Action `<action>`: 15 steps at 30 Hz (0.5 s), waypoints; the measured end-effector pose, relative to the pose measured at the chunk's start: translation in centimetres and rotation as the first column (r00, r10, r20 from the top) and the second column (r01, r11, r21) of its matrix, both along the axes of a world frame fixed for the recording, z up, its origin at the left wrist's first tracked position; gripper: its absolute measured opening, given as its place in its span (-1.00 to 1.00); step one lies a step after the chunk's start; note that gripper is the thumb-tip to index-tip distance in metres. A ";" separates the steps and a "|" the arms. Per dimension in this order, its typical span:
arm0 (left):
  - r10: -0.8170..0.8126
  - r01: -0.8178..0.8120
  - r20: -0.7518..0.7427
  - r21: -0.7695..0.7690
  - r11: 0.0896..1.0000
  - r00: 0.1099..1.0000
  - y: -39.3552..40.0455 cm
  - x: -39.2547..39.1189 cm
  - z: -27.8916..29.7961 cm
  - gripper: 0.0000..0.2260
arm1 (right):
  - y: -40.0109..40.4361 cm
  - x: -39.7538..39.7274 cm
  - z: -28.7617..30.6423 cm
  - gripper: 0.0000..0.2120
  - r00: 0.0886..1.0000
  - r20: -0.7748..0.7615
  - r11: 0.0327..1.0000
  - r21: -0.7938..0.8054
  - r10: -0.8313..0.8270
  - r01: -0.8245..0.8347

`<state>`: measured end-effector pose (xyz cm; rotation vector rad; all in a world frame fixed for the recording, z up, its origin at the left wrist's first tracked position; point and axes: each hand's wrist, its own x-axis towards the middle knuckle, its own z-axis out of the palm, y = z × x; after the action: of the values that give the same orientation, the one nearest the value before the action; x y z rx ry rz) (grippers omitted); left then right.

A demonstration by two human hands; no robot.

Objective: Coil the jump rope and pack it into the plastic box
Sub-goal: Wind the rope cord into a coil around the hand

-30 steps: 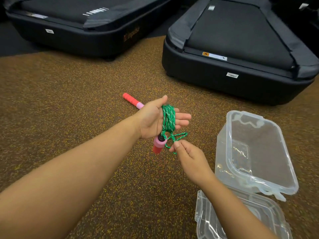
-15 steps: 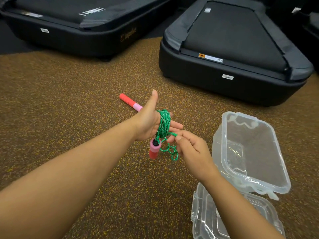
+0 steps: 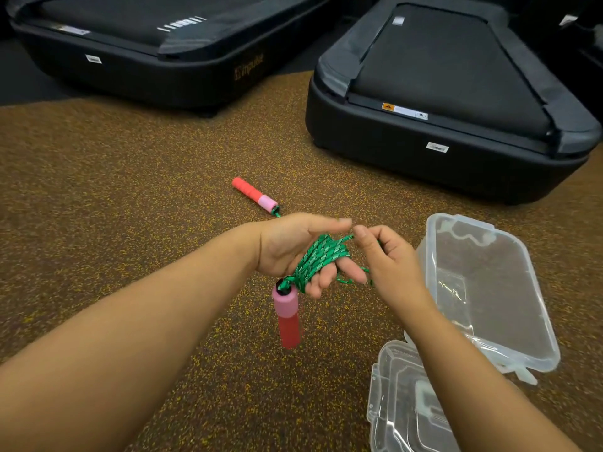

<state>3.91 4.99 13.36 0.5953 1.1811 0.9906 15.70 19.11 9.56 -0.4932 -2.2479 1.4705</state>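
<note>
Lid (image 3: 411, 402) nearest, lower right on floor (image 3: 130, 223); open plastic box (image 3: 489, 288) just beyond it, holding nothing. Mid-scene: green rope (image 3: 321, 259) wound round fingers of left hand (image 3: 293, 252), palm up, fingers loosely straight; one pink-red handle (image 3: 287, 316) dangling below. Right hand (image 3: 383, 256) pinching free strand at top of coil, touching left fingertips. Second handle (image 3: 254, 196) farther off on floor, rope trailing toward hands. Two black treadmills (image 3: 440, 102) at far edge.

Step judged: coiling, most rope wound. Next move likely calls for drawing in far handle, then lifting coil off fingers into box.

Versus half a second ago: right hand raised from under coil to its top; left thumb lowered.
</note>
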 end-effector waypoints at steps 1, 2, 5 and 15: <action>0.032 -0.031 -0.012 0.026 0.999 0.999 0.0 0.2 0.0 -0.51 | -0.1 0.1 -0.7 -0.72 1.000 0.021 0.999 -0.039 -0.002 0.003; 0.079 -0.078 -0.021 0.051 0.996 0.997 0.0 0.4 0.0 -0.61 | -0.4 0.3 -1.3 -0.72 1.000 0.029 0.997 -0.077 -0.003 0.005; 0.250 -0.251 0.016 0.090 0.964 0.968 0.3 0.5 -0.6 -0.73 | -1.7 0.8 -3.1 -0.69 0.998 0.069 0.990 -0.139 -0.001 0.010; 0.584 -0.612 0.192 0.167 0.773 0.789 1.2 -0.4 -0.9 -0.65 | -4.6 2.2 -4.8 -0.69 0.985 0.142 0.986 -0.145 0.101 -0.081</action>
<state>3.52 6.22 12.50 0.3098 1.1737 1.7048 17.86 14.51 4.75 -0.5662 -2.3193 1.6966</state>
